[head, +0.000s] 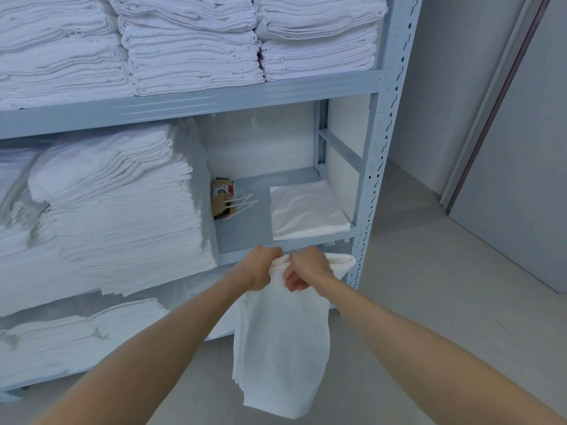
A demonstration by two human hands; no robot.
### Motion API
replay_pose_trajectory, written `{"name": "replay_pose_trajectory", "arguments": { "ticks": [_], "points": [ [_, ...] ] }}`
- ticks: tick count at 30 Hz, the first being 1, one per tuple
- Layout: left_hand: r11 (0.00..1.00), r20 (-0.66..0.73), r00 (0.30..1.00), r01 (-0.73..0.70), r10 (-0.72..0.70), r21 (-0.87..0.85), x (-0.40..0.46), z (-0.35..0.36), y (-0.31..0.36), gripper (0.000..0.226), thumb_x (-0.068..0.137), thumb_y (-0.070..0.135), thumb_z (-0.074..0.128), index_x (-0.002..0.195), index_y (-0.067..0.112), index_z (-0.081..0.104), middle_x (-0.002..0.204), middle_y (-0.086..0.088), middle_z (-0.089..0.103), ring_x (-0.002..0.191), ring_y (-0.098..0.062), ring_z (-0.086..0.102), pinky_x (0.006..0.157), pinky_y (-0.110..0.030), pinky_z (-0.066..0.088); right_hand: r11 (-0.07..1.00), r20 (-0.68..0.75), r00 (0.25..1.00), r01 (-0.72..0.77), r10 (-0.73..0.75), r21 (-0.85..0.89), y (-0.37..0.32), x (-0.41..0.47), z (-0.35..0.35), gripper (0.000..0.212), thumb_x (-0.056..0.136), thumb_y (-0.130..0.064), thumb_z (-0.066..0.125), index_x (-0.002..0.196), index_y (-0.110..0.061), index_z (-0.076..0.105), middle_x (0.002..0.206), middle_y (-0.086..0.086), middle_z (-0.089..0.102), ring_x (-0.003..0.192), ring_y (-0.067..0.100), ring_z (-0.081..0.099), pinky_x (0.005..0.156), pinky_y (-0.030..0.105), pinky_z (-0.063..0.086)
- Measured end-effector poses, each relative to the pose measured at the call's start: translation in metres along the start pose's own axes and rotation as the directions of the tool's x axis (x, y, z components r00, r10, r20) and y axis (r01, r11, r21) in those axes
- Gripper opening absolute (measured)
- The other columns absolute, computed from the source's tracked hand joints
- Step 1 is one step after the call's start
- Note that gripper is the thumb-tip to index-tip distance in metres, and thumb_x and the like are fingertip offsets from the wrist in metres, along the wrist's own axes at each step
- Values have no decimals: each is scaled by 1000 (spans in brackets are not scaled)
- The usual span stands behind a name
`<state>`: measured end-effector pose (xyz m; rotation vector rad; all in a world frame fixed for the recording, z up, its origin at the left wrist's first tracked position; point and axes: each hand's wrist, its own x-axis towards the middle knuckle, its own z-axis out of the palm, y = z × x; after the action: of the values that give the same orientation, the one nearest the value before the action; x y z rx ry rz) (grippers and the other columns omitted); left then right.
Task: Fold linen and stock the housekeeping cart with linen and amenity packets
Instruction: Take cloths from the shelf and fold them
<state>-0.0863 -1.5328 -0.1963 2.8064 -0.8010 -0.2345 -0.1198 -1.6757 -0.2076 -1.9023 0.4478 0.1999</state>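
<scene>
A white towel (282,348) hangs folded in front of me, its lower end reaching toward the floor. My left hand (259,268) and my right hand (306,269) grip its top edge side by side, fingers curled round the cloth. Both hands are just in front of the middle shelf's front edge. On that shelf lies one flat folded white linen piece (306,210) at the right. A few amenity packets (228,199), brown card and thin white sticks, lie beside it.
A grey metal shelving rack (368,185) holds tall stacks of folded white linen (122,207) on the upper, middle and lower shelves. To the right are a grey floor, a wall and a door frame (491,118). No cart is in view.
</scene>
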Motion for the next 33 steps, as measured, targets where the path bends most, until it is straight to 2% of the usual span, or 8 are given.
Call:
{"name": "replay_pose_trajectory", "arguments": {
  "ticks": [4,8,14,16,21,25,30,33],
  "points": [
    [998,-43,998,48,-50,-37,-6,-2,-4,28,79,-9,54,95,10,66,101,-10,67,96,-26,54,74,-28,36,828,-144,967,96,-209,-552,12,17,-50,29,88,-36,53,70,-13,51,76,5,56,75,27,55,63,30,42],
    [1000,-35,999,1,-2,-23,-13,-9,-7,29,76,-11,56,95,5,69,96,-9,69,93,-25,56,74,-32,43,770,-53,999,-28,-8,-638,42,35,-71,47,90,-26,58,134,-10,50,137,15,47,129,34,42,104,41,42],
    [997,6,998,-69,69,24,-33,-21,-9,26,76,-10,54,92,5,68,94,-7,69,91,-24,55,82,-37,46,975,-49,990,-139,132,-174,52,43,-54,39,91,-25,62,124,-5,56,96,8,59,76,22,60,60,31,56],
    [997,14,997,-75,74,18,-40,-26,-11,26,78,-9,55,93,6,69,95,-7,69,91,-23,55,82,-36,45,980,-59,986,-161,155,-114,50,43,-48,43,88,-26,65,123,-4,55,94,7,58,75,22,62,64,34,60],
    [997,-7,997,-74,74,17,-58,-38,-20,24,79,-8,57,89,9,70,86,-1,68,82,-18,56,73,-31,42,973,-7,993,-116,117,-200,34,38,-34,64,88,-18,66,143,-23,35,121,7,54,79,24,66,48,29,53],
    [999,-57,998,-24,26,31,-69,-49,-35,16,78,-6,62,76,10,63,75,-1,62,73,-18,53,64,-29,35,919,-3,998,-59,62,-391,32,37,-24,16,87,-14,68,94,-3,60,100,15,65,62,24,61,45,25,51],
    [993,-169,981,107,-98,46,-83,-61,-69,17,80,4,75,97,8,72,94,-6,67,84,-20,54,71,-28,37,907,-7,988,141,-157,-397,-8,25,-43,24,84,-15,78,65,-7,66,62,10,64,49,22,60,45,25,50],
    [989,-253,956,150,-147,-5,-82,-76,-81,18,78,9,80,95,9,74,85,-3,63,82,-22,54,70,-27,32,884,-70,958,227,-278,-409,-37,22,-57,13,85,-11,76,72,-6,73,61,8,63,52,21,59,49,28,53]
  ]
}}
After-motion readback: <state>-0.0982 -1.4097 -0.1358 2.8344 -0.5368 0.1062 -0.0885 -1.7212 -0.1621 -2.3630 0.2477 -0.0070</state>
